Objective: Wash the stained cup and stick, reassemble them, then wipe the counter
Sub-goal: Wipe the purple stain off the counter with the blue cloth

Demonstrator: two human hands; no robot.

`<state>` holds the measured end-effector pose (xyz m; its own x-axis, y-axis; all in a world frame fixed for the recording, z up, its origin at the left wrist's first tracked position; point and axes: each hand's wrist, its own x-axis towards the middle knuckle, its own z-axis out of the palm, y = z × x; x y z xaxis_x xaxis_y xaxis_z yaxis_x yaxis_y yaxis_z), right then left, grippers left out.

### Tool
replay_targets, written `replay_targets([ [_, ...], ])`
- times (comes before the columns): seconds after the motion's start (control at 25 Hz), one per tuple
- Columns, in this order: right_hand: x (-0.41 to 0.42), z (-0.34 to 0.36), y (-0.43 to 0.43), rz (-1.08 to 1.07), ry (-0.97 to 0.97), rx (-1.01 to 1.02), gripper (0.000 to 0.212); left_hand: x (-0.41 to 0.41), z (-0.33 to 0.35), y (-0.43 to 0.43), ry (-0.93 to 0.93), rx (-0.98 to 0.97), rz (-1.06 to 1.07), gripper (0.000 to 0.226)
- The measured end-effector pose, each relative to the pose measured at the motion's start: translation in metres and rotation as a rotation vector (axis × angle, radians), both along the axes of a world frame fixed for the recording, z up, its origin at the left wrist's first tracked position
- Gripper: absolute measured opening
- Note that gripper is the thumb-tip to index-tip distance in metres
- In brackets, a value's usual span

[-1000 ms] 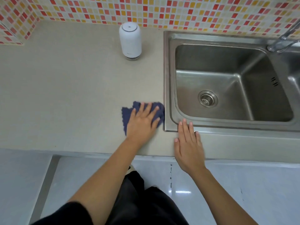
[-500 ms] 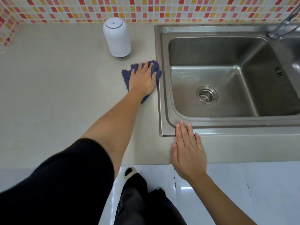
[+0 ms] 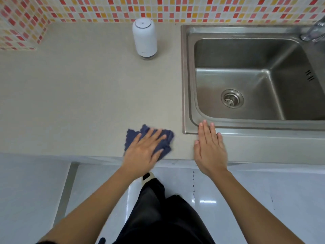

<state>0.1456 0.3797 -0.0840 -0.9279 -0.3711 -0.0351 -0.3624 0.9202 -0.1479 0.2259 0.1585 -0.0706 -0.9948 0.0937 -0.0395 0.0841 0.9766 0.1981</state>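
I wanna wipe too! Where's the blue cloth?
Head view: the blue cloth lies under the left hand on the counter near its front, left of the sink.

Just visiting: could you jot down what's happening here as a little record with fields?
Left hand: flat, pressing a dark blue cloth on the counter near its front edge
Right hand: flat, fingertips on the front-left rim of the sink
White container: upright by the tiled wall, left of the sink
Stage: wiping the counter
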Motion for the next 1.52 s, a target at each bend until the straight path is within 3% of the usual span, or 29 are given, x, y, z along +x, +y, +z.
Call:
replay_targets([
  [0.12,-0.003,0.0,-0.003,-0.005,-0.019,0.008,0.063,-0.029,0.003,-0.043,-0.011,-0.025,0.236,0.06],
  [0.2,-0.003,0.001,-0.004,0.002,-0.061,0.017,0.066,-0.059,0.002,-0.027,-0.066,-0.01,0.351,0.058],
  [0.4,0.011,0.012,-0.031,-0.089,-0.096,-0.07,0.061,-0.013,-0.004,0.02,-0.028,-0.015,0.024,0.054],
  [0.68,0.052,0.008,-0.185,0.018,-0.119,-0.13,0.065,0.094,-0.017,-0.123,0.043,-0.059,0.204,0.047],
  [0.8,0.055,0.004,-0.224,0.041,-0.116,-0.084,0.063,0.118,-0.012,-0.192,0.061,0.024,0.372,0.05],
  [0.96,0.052,0.003,-0.238,0.009,-0.119,-0.055,0.064,0.098,0.004,-0.293,-0.002,0.035,0.611,0.057],
  [1.04,0.053,0.004,-0.237,0.003,-0.124,-0.043,0.066,0.055,0.008,-0.302,-0.042,0.001,0.685,0.055],
  [1.2,0.055,0.003,-0.239,-0.009,-0.103,-0.047,0.069,-0.01,0.0,-0.22,-0.004,-0.003,0.444,0.053],
  [1.32,0.053,0.002,-0.235,-0.001,-0.099,-0.055,0.07,0.035,0.0,-0.169,-0.017,0.04,0.236,0.051],
  [1.4,0.055,0.002,-0.235,0.011,-0.093,-0.058,0.069,0.07,-0.001,-0.203,-0.044,0.07,0.306,0.05],
  [1.52,0.056,0.001,-0.235,0.009,-0.084,-0.048,0.068,0.082,-0.002,-0.305,0.023,-0.042,0.59,0.054],
])
